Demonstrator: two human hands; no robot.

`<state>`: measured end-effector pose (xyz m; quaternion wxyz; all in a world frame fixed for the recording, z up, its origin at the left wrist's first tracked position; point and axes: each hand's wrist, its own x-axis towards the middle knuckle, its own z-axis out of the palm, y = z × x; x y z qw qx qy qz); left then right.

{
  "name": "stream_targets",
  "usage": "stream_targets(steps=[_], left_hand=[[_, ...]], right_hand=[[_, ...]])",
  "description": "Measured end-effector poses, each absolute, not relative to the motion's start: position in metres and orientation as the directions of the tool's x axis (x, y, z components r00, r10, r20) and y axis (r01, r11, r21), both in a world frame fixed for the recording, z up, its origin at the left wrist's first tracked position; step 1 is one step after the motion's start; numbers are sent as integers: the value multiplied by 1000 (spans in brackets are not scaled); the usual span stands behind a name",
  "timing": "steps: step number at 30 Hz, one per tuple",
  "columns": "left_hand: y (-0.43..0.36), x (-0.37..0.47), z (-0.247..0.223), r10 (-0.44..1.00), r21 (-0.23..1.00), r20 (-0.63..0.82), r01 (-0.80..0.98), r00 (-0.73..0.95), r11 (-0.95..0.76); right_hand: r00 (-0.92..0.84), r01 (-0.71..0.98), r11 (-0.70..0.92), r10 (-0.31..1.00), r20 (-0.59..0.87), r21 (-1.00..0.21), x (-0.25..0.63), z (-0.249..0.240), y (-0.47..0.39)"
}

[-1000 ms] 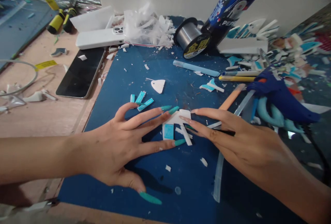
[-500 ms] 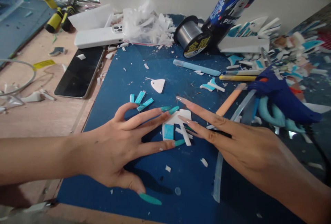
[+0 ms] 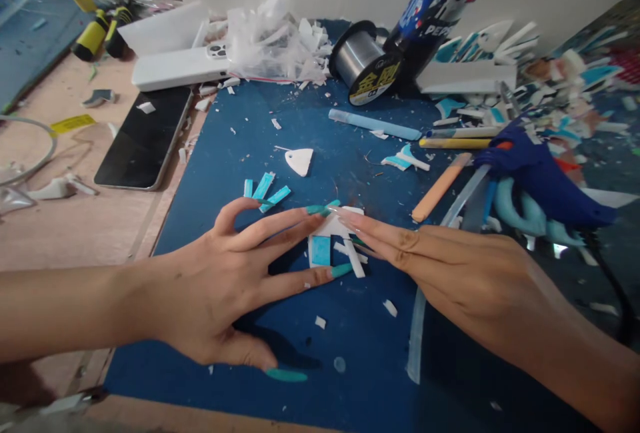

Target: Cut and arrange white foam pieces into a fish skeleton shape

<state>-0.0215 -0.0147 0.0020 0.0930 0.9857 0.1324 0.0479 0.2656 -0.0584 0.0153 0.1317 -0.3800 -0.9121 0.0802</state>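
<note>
Two fingers (image 3: 377, 228) of our right hand (image 3: 465, 270), parted half a second ago, now lie together over the white piece (image 3: 328, 227) on the blue mat (image 3: 375, 366); whether they grip anything, we cannot tell. Our left hand (image 3: 230, 273) stays splayed, two fingertips (image 3: 316, 209) at the piece's edge. Beyond, a clear bag (image 3: 250, 63) holds white scraps (image 3: 283, 36).

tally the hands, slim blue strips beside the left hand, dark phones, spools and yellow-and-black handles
Left hand and right hand: 2
Slim blue strips: 3
Dark phone: 1
Spool: 1
Yellow-and-black handles: 2
Total: 9
</note>
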Motion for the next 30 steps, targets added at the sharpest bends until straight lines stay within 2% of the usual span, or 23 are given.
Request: stream_targets(steps=[3, 7, 30], left_hand=[[-14, -20, 3, 260, 197, 62, 244, 964, -950], [-13, -20, 4, 247, 197, 59, 232, 967, -953], [-17, -21, 0, 291, 202, 87, 269, 953, -942]], right_hand=[[-673, 658, 701, 712, 202, -277, 265, 15, -58], [-662, 671, 698, 716, 224, -249, 265, 13, -59], [-666, 662, 694, 718, 201, -284, 265, 11, -57]])
